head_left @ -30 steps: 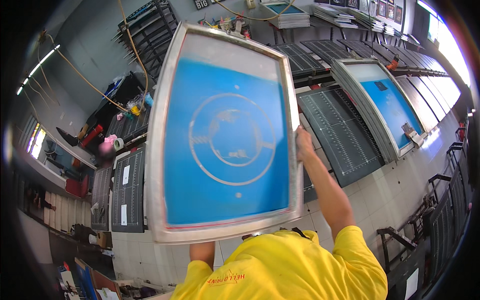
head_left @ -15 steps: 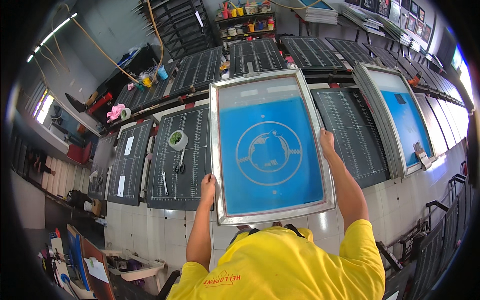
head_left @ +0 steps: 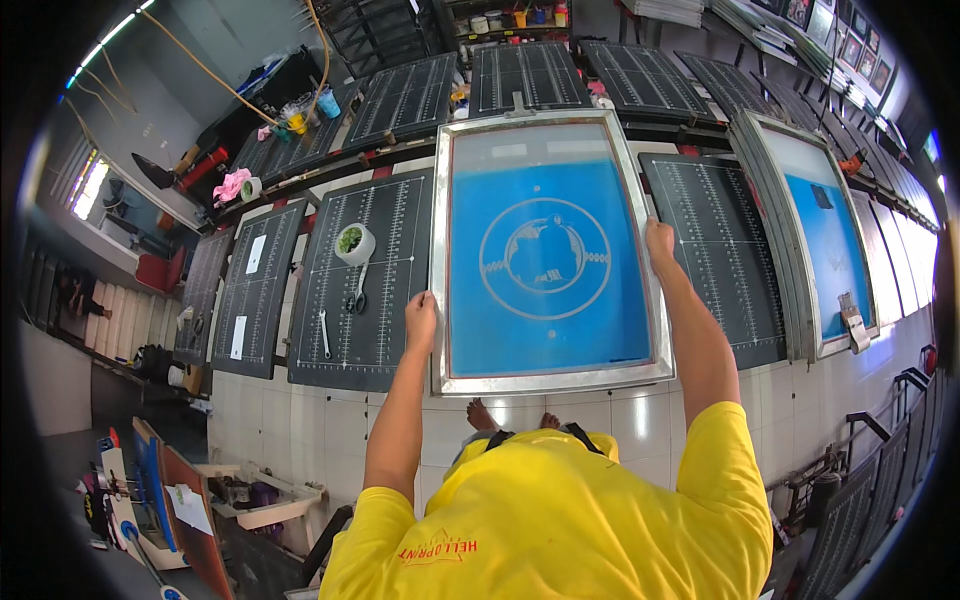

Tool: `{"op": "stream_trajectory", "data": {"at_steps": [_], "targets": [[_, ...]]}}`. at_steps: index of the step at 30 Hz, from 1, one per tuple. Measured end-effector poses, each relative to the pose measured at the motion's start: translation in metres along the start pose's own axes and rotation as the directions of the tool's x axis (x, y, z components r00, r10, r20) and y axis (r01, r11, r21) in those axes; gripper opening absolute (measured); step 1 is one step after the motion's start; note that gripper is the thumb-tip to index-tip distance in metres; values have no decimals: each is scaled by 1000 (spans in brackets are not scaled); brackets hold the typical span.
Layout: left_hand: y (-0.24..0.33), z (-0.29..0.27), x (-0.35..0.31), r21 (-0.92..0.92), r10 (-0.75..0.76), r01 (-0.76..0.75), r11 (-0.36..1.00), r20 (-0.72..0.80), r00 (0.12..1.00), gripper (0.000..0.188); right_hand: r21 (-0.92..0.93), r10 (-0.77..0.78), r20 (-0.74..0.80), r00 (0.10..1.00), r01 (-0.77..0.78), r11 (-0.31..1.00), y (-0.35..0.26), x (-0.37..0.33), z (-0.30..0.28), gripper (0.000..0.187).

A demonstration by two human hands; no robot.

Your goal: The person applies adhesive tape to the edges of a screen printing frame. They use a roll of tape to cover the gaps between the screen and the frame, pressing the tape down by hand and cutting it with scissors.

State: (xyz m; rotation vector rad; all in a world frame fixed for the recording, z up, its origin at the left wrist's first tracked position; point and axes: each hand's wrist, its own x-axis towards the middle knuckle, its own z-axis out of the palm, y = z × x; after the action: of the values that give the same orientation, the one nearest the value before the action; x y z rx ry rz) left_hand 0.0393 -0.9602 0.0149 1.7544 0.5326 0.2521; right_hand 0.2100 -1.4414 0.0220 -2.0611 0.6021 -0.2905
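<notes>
Gridded board (head_left: 383,280), framed screen (head_left: 552,252), green-filled white tub (head_left: 358,252)

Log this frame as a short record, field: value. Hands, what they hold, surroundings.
Left hand: grips framed screen, left edge
Right hand: grips its right edge
Screen look: metal rim, mostly blue mesh, pale circular design
Left board: dark, gridded; bears scissors, wrench, white round container with green contents
Right board: dark, gridded
Far right: screen stack, top one partly blue
Under framed screen: mostly hidden
</notes>
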Motion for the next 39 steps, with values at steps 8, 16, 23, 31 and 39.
{"op": "stream_trajectory", "data": {"at_steps": [8, 16, 23, 31, 39], "targets": [[-6, 3, 10, 12, -22, 23, 1000, -7, 1000, 37, 32, 45, 32, 998, -46, 998, 2, 1, 6, 47], [3, -1, 5, 46, -153, 150, 988, 72, 986, 46, 0, 54, 65, 996, -54, 999, -7, -12, 0, 50], [3, -1, 0, 179, -69, 58, 982, 56, 996, 44, -147, -181, 132, 975, 200, 969, 28, -19, -32, 43], [-1, -9, -33, 67, 9, -9, 998, -5, 1000, 34, 57, -57, 29, 998, 55, 997, 36, -76, -54, 36], [-10, -20, -84, 66, -52, 51, 996, 18, 998, 31, 112, 28, -21, 999, -26, 993, 73, -119, -76, 36]]}}
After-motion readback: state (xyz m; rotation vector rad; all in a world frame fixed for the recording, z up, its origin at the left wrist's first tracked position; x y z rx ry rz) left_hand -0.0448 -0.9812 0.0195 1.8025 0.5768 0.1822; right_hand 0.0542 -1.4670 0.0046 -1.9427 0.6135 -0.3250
